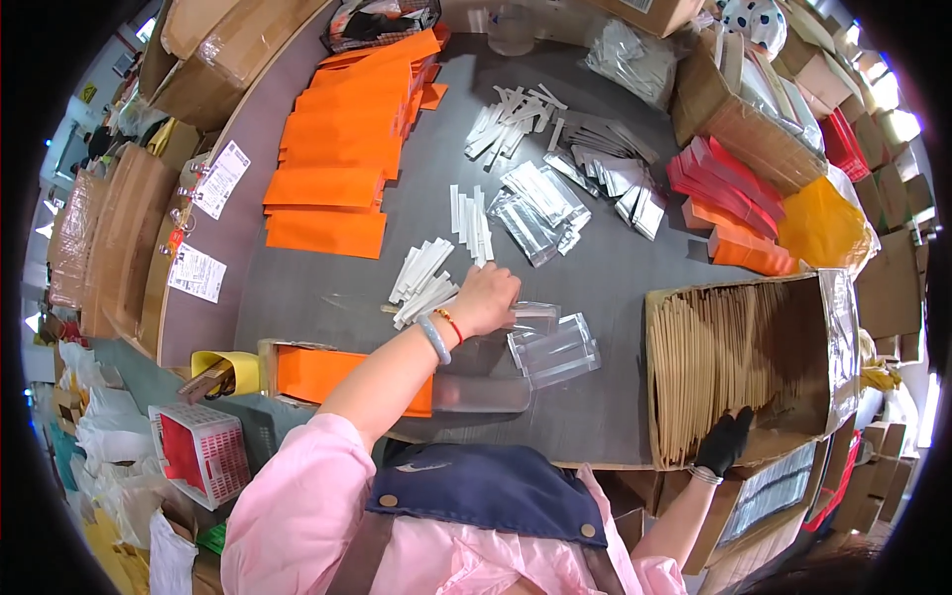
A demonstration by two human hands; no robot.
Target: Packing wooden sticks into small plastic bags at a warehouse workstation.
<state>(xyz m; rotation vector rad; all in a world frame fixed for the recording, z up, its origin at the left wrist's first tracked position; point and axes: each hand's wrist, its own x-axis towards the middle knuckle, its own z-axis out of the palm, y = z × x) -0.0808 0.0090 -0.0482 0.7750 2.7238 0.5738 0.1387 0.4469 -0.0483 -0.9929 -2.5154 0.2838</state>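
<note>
My bare left hand, with bracelets at its wrist, is over the middle of the grey table. Its fingers are curled at the edge of a clear plastic case; their tips are partly hidden. A second clear case lies just beside it. White strips lie in a small heap next to that hand, and more strips are beyond. In a black glove, my right hand reaches over the near edge of a cardboard box, fingers stretched against upright brown cardboard sheets.
Orange folded sheets are stacked at the left. Silvery packets lie mid-table, with red packets at the right. At the near edge sit an orange-filled tray and a clear sleeve. A raised wooden rim borders the left side.
</note>
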